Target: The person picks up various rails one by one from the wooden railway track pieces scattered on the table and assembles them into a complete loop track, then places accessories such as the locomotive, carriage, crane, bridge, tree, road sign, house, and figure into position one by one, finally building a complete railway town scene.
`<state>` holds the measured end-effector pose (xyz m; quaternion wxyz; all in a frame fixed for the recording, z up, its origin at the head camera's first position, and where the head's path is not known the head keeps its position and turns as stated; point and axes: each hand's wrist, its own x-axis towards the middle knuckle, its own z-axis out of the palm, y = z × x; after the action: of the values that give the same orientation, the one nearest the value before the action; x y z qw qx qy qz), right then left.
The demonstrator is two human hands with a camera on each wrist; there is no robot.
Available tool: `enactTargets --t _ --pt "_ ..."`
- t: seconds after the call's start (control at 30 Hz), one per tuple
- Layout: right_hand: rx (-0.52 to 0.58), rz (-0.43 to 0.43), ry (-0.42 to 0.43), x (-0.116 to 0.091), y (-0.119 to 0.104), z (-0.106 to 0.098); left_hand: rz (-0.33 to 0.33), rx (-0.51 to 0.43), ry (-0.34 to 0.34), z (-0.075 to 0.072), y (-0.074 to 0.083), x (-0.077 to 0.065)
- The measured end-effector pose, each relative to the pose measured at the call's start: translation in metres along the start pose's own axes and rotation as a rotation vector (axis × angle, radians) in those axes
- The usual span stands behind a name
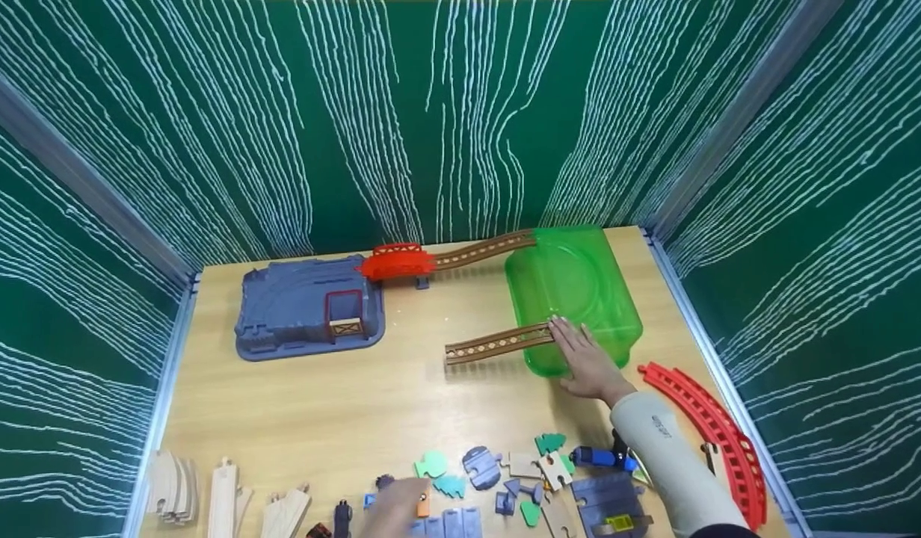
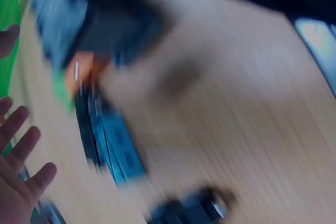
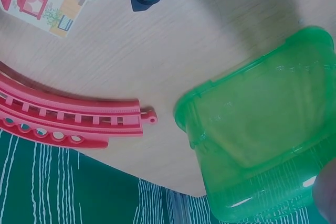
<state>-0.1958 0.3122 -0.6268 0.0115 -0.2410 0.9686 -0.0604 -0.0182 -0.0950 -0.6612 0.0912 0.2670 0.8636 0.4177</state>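
My right hand [image 1: 589, 366] rests with straight fingers on the translucent green box [image 1: 576, 261], its fingertips at the end of a brown track piece [image 1: 498, 345]. That track's other end stands out to the left, over the table. In the right wrist view the green box [image 3: 257, 124] fills the right side, and only a bit of the hand shows at the edge. My left hand [image 1: 392, 509] is blurred, low over the small toys at the front. The left wrist view shows its fingers [image 2: 26, 145] spread, holding nothing, with a blurred blue toy [image 2: 118, 145] to their right.
A grey track base [image 1: 296, 299] stands back left, joined by a red bridge [image 1: 397, 263] and brown track [image 1: 487, 250] to the green box. Curved red track [image 1: 711, 426] lies right. Wooden track pieces [image 1: 223, 493], a blue train [image 1: 595, 456] and several loose pieces line the front.
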Motion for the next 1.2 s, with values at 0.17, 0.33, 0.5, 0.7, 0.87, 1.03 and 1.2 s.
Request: enactTargets --t 0.17,0.33,0.5,0.7,0.87,1.03,1.2 --pt "-0.005 -0.011 0.01 -0.003 0.002 0.0 0.043 0.296 -0.276 0.03 0.015 0.023" --pt "0.007 -0.02 0.029 -0.002 0.0 0.001 0.011 0.514 -0.438 0.049 0.022 0.037" --pt "0.024 -0.015 0.037 -0.003 -0.001 0.003 0.143 0.662 -0.309 0.063 0.022 0.036" --pt "0.038 -0.001 0.055 -0.003 0.001 0.003 0.356 0.733 0.069 0.078 0.011 0.035" --pt "0.039 -0.004 0.057 -0.003 0.002 0.004 0.41 0.72 0.137 0.079 0.013 0.038" --pt "0.052 -0.005 0.055 -0.003 0.001 0.002 0.289 0.529 -0.052 0.053 0.038 0.05" --pt "0.05 -0.005 0.062 -0.003 0.001 0.003 -0.047 -0.041 -0.136 0.003 0.061 0.073"
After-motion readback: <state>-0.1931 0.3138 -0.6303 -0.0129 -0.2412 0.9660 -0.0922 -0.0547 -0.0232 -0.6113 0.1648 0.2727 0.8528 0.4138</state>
